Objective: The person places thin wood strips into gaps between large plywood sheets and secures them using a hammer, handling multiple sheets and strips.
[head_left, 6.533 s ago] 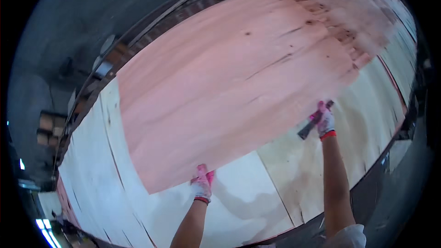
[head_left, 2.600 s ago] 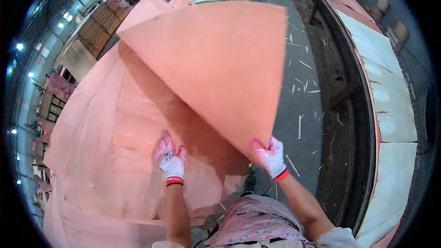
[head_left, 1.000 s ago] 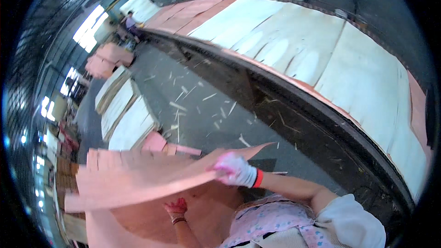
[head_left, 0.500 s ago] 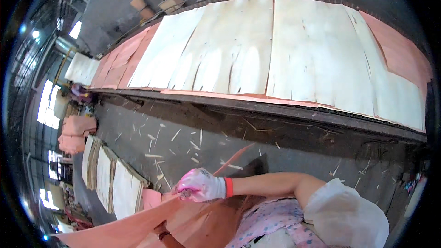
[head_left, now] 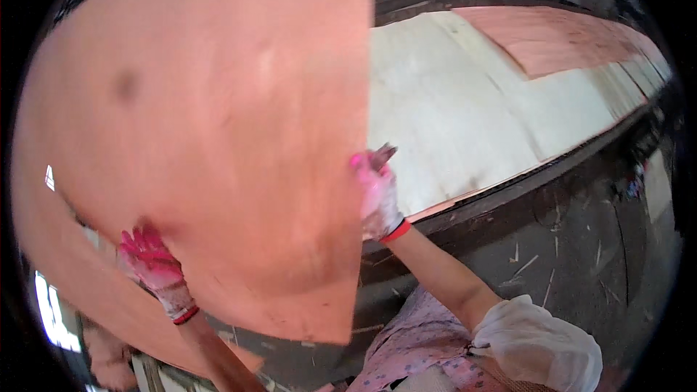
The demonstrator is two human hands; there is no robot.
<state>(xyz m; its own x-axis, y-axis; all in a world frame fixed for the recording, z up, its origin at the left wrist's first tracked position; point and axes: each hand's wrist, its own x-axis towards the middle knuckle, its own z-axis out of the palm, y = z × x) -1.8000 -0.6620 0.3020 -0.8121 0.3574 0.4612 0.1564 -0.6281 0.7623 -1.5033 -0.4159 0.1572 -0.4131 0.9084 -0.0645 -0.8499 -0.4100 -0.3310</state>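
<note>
A large pinkish wood veneer sheet (head_left: 239, 123) is raised upright in front of me, filling the left and middle of the view. My right hand (head_left: 380, 196), in a pink-stained white glove with a red cuff, is closed on the sheet's right edge. A small brownish bit at its fingers cannot be made out. At the lower left edge, my left hand (head_left: 156, 265), gloved in bright pink and white, holds the sheet with its fingers against the near face, slightly blurred. Behind the sheet, pale veneer sheets (head_left: 450, 109) lie on a long bench.
Another pink sheet (head_left: 552, 40) lies over the pale ones at the bench's far right. The dark bench edge (head_left: 552, 167) curves along the right. Wood slivers litter the grey floor (head_left: 508, 297). A second pink sheet (head_left: 131, 312) extends below the raised one at lower left.
The pink sheet has risen from low at the left to stand before the bench, hiding much of it. My right hand has moved up and right; my left hand has come into clear view.
</note>
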